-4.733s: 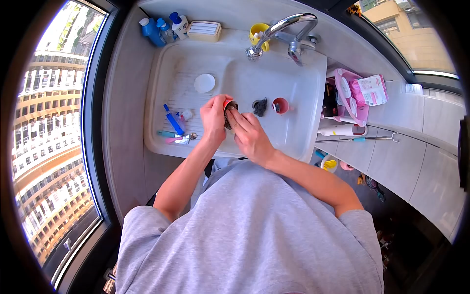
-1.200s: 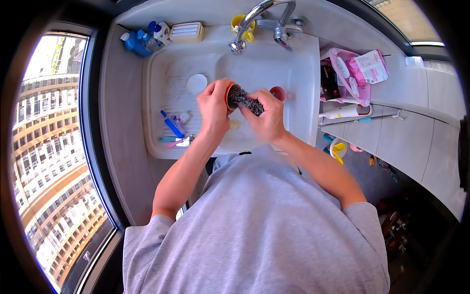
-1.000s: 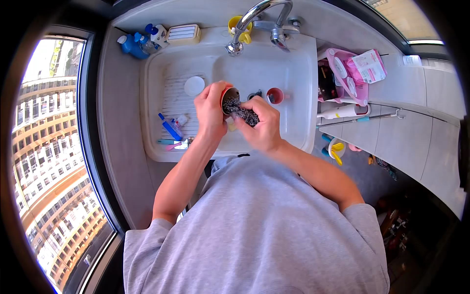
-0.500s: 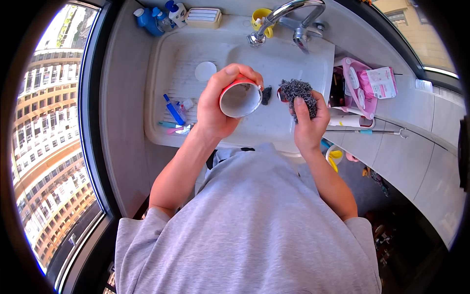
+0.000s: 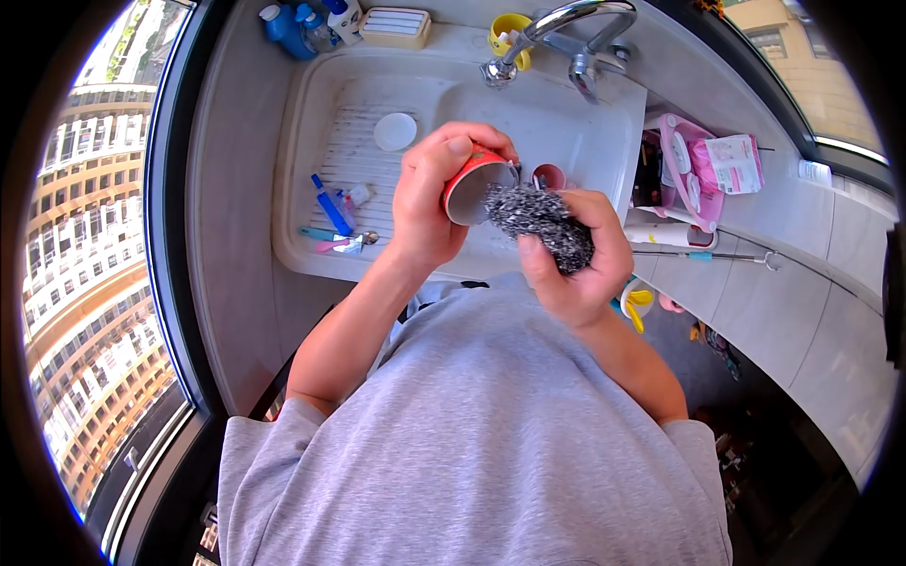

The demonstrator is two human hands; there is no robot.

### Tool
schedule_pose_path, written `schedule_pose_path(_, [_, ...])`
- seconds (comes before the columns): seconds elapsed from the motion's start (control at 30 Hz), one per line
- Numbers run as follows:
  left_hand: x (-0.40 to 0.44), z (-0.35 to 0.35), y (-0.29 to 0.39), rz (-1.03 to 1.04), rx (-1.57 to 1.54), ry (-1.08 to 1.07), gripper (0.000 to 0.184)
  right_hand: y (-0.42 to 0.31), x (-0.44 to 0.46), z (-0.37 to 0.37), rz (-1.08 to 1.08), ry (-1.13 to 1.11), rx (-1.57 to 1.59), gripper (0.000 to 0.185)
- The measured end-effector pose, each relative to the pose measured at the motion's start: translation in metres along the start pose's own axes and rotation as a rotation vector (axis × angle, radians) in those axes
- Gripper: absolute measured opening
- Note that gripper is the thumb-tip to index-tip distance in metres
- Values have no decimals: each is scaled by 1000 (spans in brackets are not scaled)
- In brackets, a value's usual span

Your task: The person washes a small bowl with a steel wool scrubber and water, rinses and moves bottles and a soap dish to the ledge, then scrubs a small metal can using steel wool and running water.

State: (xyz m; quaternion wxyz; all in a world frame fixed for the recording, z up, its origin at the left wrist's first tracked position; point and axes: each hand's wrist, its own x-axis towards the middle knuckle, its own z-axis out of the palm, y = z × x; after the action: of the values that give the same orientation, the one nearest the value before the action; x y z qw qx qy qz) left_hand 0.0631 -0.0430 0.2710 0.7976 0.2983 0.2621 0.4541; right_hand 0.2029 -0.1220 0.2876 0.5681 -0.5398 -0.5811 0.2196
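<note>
My left hand [image 5: 427,193] is wrapped round a red cup [image 5: 478,166], whose pale mouth is tilted toward me. In my right hand [image 5: 590,259] is a grey steel wool scrubber [image 5: 543,226], gripped between thumb and fingers. The scrubber's front end meets the cup's rim; whether it reaches inside I cannot tell. Both hands are over the white sink [image 5: 293,203]. Just beyond the scrubber a small red round object [image 5: 549,175] shows, partly hidden.
A chrome faucet [image 5: 576,14] arches over the sink's far side, beside a yellow mug [image 5: 510,36]. A white disc [image 5: 394,131] and a blue brush-like item [image 5: 332,206] lie on the ridged left part. Right of the sink is a pink basket [image 5: 703,215]; blue bottles [image 5: 286,31] stand far left.
My right hand has brought the scrubber left, up to the cup's mouth. The cup has shifted slightly right and turned toward the scrubber. The small red round object is now more visible.
</note>
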Motion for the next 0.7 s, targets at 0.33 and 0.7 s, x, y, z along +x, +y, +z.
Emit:
schedule_pose_path(0.33, [-2, 3, -10, 225, 295, 291, 20, 10, 2, 23, 40, -106, -54, 24])
schedule_pose_path(0.7, [7, 2, -9, -32, 250, 424, 21, 25, 8, 23, 89, -172, -62, 21])
